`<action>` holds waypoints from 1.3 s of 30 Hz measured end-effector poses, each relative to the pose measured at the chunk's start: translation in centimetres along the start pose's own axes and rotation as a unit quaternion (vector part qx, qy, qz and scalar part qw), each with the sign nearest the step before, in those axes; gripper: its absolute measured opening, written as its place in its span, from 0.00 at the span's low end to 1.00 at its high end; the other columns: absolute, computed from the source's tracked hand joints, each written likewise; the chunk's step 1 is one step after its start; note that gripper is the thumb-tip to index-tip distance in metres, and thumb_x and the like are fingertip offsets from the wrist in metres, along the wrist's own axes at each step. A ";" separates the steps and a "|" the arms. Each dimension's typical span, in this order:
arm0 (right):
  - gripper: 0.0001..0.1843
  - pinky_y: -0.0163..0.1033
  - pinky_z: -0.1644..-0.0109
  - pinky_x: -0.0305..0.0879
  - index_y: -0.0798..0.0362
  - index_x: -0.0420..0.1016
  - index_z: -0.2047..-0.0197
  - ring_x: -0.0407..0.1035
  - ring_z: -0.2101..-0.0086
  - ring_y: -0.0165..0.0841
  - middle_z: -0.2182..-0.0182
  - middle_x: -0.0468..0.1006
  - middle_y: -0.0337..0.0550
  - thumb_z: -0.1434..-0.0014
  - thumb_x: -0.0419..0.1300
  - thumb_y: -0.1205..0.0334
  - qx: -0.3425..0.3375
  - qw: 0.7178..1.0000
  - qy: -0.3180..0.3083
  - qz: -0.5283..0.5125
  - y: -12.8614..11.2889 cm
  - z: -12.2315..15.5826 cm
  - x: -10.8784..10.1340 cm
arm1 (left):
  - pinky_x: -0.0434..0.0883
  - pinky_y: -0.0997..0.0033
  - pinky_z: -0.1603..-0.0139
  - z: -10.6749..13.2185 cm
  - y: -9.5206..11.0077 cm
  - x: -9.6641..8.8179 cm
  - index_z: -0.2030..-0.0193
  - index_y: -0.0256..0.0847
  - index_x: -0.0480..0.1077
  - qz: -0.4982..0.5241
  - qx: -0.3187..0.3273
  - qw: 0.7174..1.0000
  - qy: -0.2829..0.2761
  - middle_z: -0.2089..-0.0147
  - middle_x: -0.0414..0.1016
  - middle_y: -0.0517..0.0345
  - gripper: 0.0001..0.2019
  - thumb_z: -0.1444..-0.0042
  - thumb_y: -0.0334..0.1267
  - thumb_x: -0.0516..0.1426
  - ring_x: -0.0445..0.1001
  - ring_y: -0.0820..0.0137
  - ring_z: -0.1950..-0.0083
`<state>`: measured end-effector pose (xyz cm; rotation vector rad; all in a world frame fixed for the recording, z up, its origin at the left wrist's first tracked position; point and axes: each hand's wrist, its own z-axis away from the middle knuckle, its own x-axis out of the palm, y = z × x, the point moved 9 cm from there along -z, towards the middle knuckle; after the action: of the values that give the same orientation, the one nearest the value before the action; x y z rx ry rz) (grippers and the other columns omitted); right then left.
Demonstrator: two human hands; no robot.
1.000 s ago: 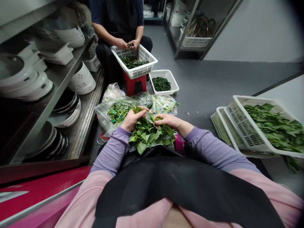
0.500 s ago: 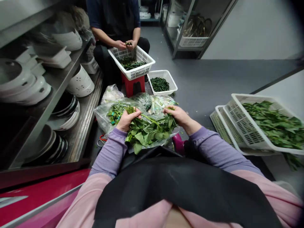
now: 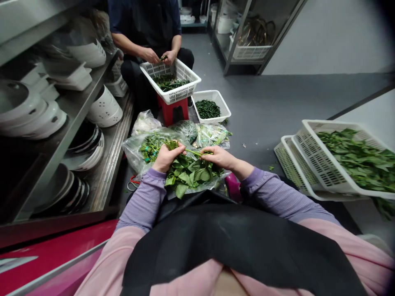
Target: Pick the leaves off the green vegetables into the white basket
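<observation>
A bunch of leafy greens (image 3: pixel 188 172) hangs over my lap, its stems gathered in my left hand (image 3: pixel 168 157), which is closed around them. My right hand (image 3: pixel 217 157) pinches a green stem (image 3: pixel 194 152) that stretches across from the left hand. Broad leaves fall below both hands. Just beyond, an open clear plastic bag (image 3: pixel 131 144) holds more bundles of greens (image 3: pixel 149 149) tied with blue-green bands. Beside it lie more bagged vegetables (image 3: pixel 211 135). Red-handled scissors (image 3: pixel 133 181) are on the floor by my left forearm, partly hidden.
A co-worker (image 3: pixel 145 28) sits opposite, handling green peppers over a white basket (image 3: pixel 169 96) on a red stool (image 3: pixel 173 113). Another basket (image 3: pixel 226 111) of green peppers stands on the floor. Stacked baskets (image 3: pixel 333 168) with leaves are at right. Metal shelves (image 3: pixel 105 164) with dishes line the left.
My right hand has moved left, toward my left hand, and now pinches the stem closer to it. My left hand keeps its hold on the greens. The co-worker's hands have shifted slightly.
</observation>
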<state>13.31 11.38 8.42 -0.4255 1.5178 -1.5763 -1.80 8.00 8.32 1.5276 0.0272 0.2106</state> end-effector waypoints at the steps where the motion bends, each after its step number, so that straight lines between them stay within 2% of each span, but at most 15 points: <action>1: 0.14 0.34 0.68 0.56 0.58 0.73 0.68 0.59 0.75 0.26 0.77 0.69 0.36 0.51 0.55 0.56 0.006 1.000 0.007 0.021 0.3 0.0 0.0 | 0.67 0.75 0.72 0.0 0.3 -0.1 0.71 0.35 0.69 -0.031 0.022 0.999 0.006 0.75 0.73 0.58 0.14 0.54 0.45 0.62 0.69 0.75 0.76; 6: 0.10 0.33 0.70 0.53 0.55 0.68 0.76 0.55 0.76 0.25 0.80 0.63 0.34 0.52 0.52 0.58 -0.029 0.992 0.105 0.070 0.2 -0.8 -1.3 | 0.67 0.74 0.69 1.2 2.8 1.0 0.72 0.36 0.69 -0.169 0.141 0.975 0.023 0.75 0.72 0.58 0.13 0.50 0.46 0.59 0.69 0.74 0.73; 9: 0.09 0.34 0.72 0.54 0.53 0.65 0.78 0.56 0.77 0.27 0.81 0.63 0.34 0.54 0.53 0.57 0.037 0.967 0.246 -0.058 3.1 -0.8 -4.2 | 0.67 0.75 0.68 3.1 4.9 2.0 0.72 0.36 0.70 -0.232 0.216 0.948 0.030 0.74 0.73 0.57 0.11 0.48 0.43 0.58 0.70 0.75 0.72; 11: 0.10 0.35 0.74 0.55 0.51 0.61 0.79 0.56 0.79 0.28 0.83 0.62 0.34 0.55 0.52 0.55 0.090 0.923 0.347 -0.140 6.0 0.4 -6.8 | 0.67 0.75 0.66 3.7 5.9 1.4 0.71 0.37 0.71 -0.256 0.255 0.930 0.069 0.72 0.73 0.57 0.09 0.47 0.41 0.57 0.70 0.75 0.71; 13: 0.09 0.35 0.75 0.55 0.50 0.60 0.79 0.55 0.79 0.28 0.84 0.61 0.33 0.56 0.52 0.54 0.091 0.893 0.399 -0.187 7.9 1.6 -9.0 | 0.67 0.74 0.63 3.0 5.6 -1.2 0.70 0.37 0.71 -0.278 0.249 0.916 0.145 0.71 0.73 0.57 0.08 0.48 0.40 0.58 0.71 0.74 0.69; 14: 0.08 0.34 0.75 0.55 0.51 0.61 0.78 0.55 0.79 0.27 0.83 0.61 0.33 0.56 0.54 0.55 0.078 0.892 0.398 -0.198 8.3 2.0 -9.8 | 0.68 0.73 0.62 2.1 4.7 -3.1 0.69 0.37 0.71 -0.288 0.224 0.911 0.190 0.70 0.74 0.56 0.08 0.50 0.40 0.59 0.71 0.73 0.68; 16: 0.07 0.33 0.73 0.56 0.51 0.64 0.77 0.57 0.78 0.26 0.81 0.64 0.33 0.58 0.57 0.58 0.050 0.901 0.375 -0.211 8.6 2.6 -10.6 | 0.68 0.70 0.60 -0.4 1.8 -7.8 0.67 0.35 0.71 -0.301 0.126 0.905 0.272 0.68 0.74 0.54 0.10 0.55 0.39 0.62 0.72 0.70 0.66; 19: 0.08 0.33 0.70 0.60 0.52 0.66 0.74 0.62 0.75 0.27 0.76 0.71 0.36 0.57 0.58 0.58 0.039 0.922 0.312 -0.226 8.3 3.0 -10.0 | 0.69 0.66 0.59 -2.4 -3.3 -14.7 0.70 0.32 0.71 -0.273 -0.050 0.876 0.394 0.69 0.75 0.49 0.12 0.59 0.38 0.64 0.73 0.64 0.65; 21: 0.10 0.34 0.69 0.62 0.52 0.65 0.72 0.64 0.75 0.28 0.74 0.73 0.37 0.56 0.60 0.56 0.052 0.924 0.272 -0.262 8.1 3.2 -8.9 | 0.70 0.65 0.60 -2.7 -4.5 -16.7 0.72 0.31 0.71 -0.236 -0.085 0.867 0.430 0.69 0.74 0.48 0.11 0.57 0.39 0.62 0.73 0.63 0.65; 22: 0.12 0.35 0.70 0.62 0.52 0.64 0.72 0.64 0.76 0.27 0.76 0.72 0.36 0.56 0.61 0.55 0.056 0.925 0.250 -0.280 7.9 3.3 -8.3 | 0.70 0.66 0.60 -2.7 -4.3 -16.8 0.72 0.31 0.71 -0.216 -0.073 0.872 0.433 0.69 0.74 0.48 0.12 0.57 0.40 0.62 0.73 0.63 0.65; 25: 0.15 0.35 0.70 0.62 0.52 0.63 0.72 0.62 0.78 0.27 0.81 0.66 0.32 0.56 0.64 0.53 0.045 0.941 0.190 -0.278 6.2 3.7 -7.2 | 0.70 0.68 0.60 -3.1 -2.3 -13.6 0.70 0.32 0.71 -0.128 0.008 0.931 0.341 0.69 0.74 0.51 0.17 0.57 0.46 0.62 0.73 0.66 0.65; 28: 0.17 0.35 0.69 0.60 0.53 0.65 0.71 0.61 0.77 0.26 0.80 0.66 0.32 0.59 0.67 0.54 0.019 0.977 0.152 -0.149 3.0 3.9 -6.6 | 0.70 0.70 0.62 -3.2 -0.6 -7.1 0.66 0.34 0.71 -0.010 0.038 0.989 0.146 0.68 0.73 0.54 0.20 0.56 0.52 0.61 0.72 0.70 0.67; 32: 0.12 0.34 0.68 0.56 0.54 0.68 0.73 0.59 0.75 0.26 0.78 0.67 0.35 0.55 0.64 0.57 -0.064 0.982 0.167 0.065 -3.0 3.6 -5.5 | 0.70 0.69 0.65 -1.8 0.6 0.5 0.65 0.37 0.70 0.086 0.040 0.994 -0.047 0.64 0.72 0.53 0.21 0.56 0.54 0.61 0.70 0.72 0.68; 35: 0.08 0.34 0.64 0.58 0.54 0.73 0.69 0.64 0.71 0.29 0.73 0.74 0.39 0.52 0.62 0.59 -0.124 0.970 0.154 0.139 -6.0 2.5 -3.2 | 0.70 0.66 0.61 -0.8 0.8 3.6 0.66 0.38 0.70 0.110 0.040 0.989 -0.095 0.58 0.71 0.51 0.19 0.58 0.52 0.63 0.71 0.69 0.64; 39: 0.13 0.35 0.62 0.60 0.54 0.76 0.63 0.68 0.69 0.31 0.70 0.76 0.41 0.51 0.62 0.58 -0.110 0.978 0.112 0.138 -5.0 1.0 -0.6 | 0.67 0.61 0.49 0.1 1.0 5.4 0.72 0.38 0.71 0.115 0.051 0.986 -0.110 0.53 0.70 0.51 0.16 0.60 0.49 0.64 0.70 0.62 0.51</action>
<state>12.69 10.54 13.49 -0.1510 1.8471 -1.2752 3.42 8.76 9.91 1.6482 -0.3194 0.2263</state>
